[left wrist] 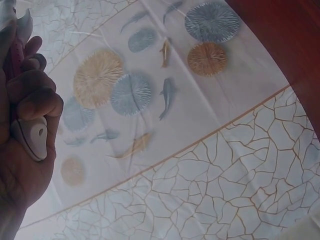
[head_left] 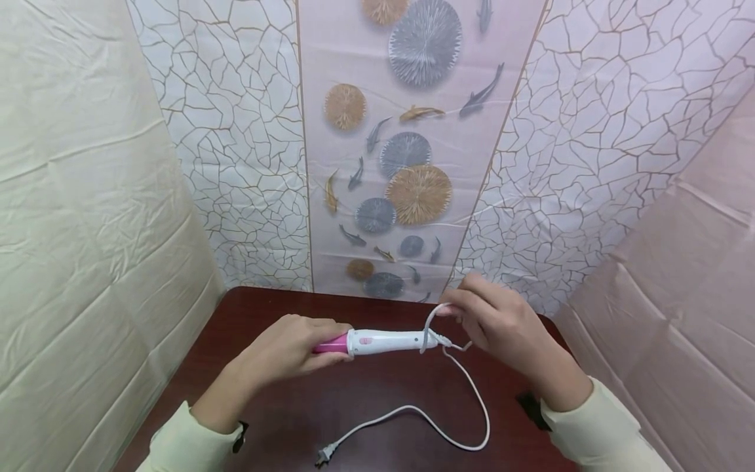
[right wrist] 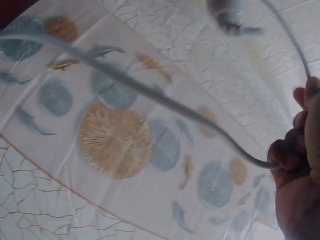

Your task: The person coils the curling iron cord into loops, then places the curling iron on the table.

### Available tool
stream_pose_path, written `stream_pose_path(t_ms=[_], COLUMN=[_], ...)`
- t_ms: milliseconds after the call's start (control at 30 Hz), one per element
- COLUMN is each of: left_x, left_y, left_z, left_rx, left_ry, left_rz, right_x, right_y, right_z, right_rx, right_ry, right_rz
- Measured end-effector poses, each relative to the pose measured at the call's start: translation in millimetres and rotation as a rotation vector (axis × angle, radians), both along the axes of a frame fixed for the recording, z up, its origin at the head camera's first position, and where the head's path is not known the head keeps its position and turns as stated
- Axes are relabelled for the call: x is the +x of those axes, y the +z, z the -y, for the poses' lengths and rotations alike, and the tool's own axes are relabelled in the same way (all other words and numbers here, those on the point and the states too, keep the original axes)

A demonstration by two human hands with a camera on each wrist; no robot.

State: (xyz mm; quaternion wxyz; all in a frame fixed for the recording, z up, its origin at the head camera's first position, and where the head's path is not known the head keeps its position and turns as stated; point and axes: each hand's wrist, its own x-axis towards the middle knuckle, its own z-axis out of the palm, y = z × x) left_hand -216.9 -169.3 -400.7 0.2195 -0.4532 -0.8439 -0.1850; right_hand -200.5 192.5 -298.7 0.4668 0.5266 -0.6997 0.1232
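Head view, lower centre: you have a pink-and-white styling iron [head_left: 389, 341] lying nearly level across the frame, white handle pointing right. Your left hand [head_left: 297, 344], left of centre, grips the pink section; the left wrist view shows your fingers curled round it at the left edge. Your right hand [head_left: 501, 321], lower right, pinches the white cord [head_left: 487, 419] near the handle's tail; one stretch arches from your fingers and crosses the handle's end. In the right wrist view the cord slants from upper left to your closed fingers at the right edge. The remaining cord curves over the dark red table [head_left: 277, 419] to the plug [head_left: 326, 453], bottom centre-left. Patterned cloth [head_left: 330, 56] hangs behind, upper centre.
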Motion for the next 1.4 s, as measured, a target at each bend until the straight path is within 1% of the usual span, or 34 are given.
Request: stream_pose_path(t_ms=[67,167,300,533,667,833,933,1100,1233,1333,1400], left_x=[1.5,4.8,8.6,14.7,16.8,17.5,16.7,13.5,11.8,11.2,11.3], left_y=[1.1,2.3,2.5,7.0,11.3,12.9,12.3,12.5,14.3,15.0,15.1], left_z=[-1.1,-1.9,-1.7,-1.4,-1.2,1.2,1.9,1.5,1.4,0.7,0.0], left_rx=[-0.002,-0.003,0.001,0.015,0.005,0.007,0.021,0.051,0.062,0.063,0.064], left_ry=[-0.009,-0.013,-0.022,-0.056,-0.061,-0.052,-0.055,-0.051,-0.041,-0.034,-0.032], left_rz=[-0.011,-0.032,-0.074,-0.118,-0.160,-0.212,-0.215,-0.232,-0.255,-0.261,-0.263], right_x=[-5.9,-15.0,-28.8,-49.9,-56.6,-58.8,-58.6,-56.0,-54.9,-54.5,-53.7], right_y=[-2.4,-8.1,-17.0,-35.6,-48.9,-67.2,-79.5,-97.6,-109.6,-118.0,-122.9], right_z=[-2.6,-7.6,-13.8,-19.4,-19.6,-19.9,-20.1,-19.8,-17.7,-15.1,-12.9], right_rx=[-0.026,-0.049,-0.062,-0.061,-0.045,-0.042,-0.031,-0.038,-0.077,-0.126,-0.164], right_ry=[-0.017,-0.047,-0.067,-0.045,-0.031,-0.040,-0.038,-0.026,0.015,0.053,0.060], right_rz=[0.015,0.076,0.145,0.228,0.270,0.286,0.313,0.423,0.510,0.603,0.691])
